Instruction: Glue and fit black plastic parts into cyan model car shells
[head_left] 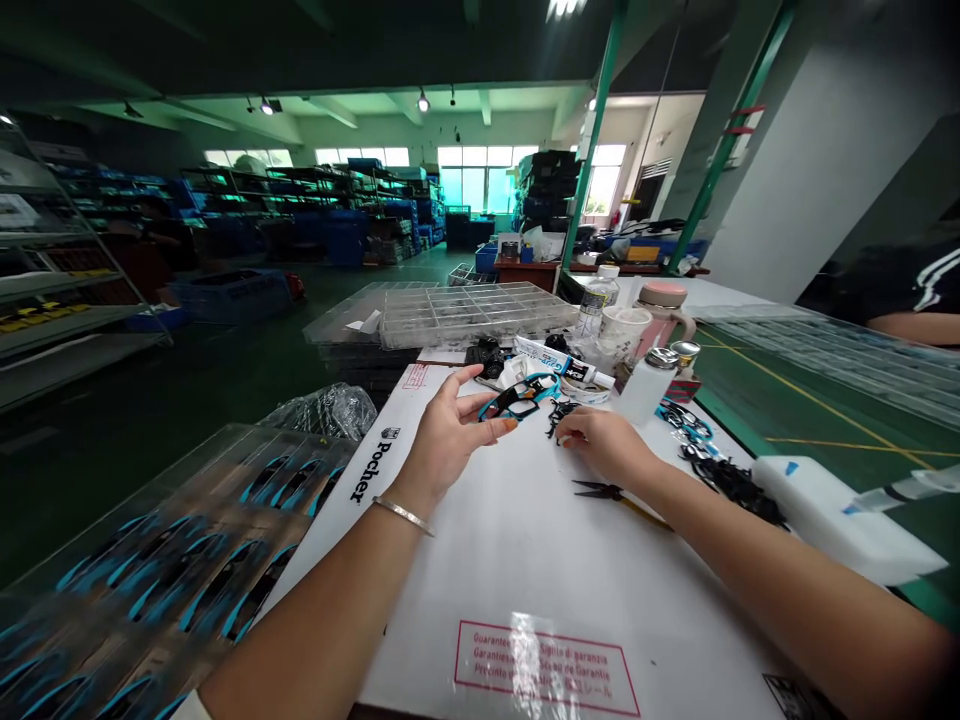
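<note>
The hands are apart. The left hand (pixel 446 445) touches a black glasses frame (pixel 517 400) with blue edging; the right hand (pixel 604 445) rests beside small black parts (pixel 562 415).

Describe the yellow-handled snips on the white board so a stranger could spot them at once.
On the white Pocher board, look just below the right hand. The snips lie flat there, black tips pointing left, and only they have yellow handles, unlike the black frame pieces heaped to their right.
</note>
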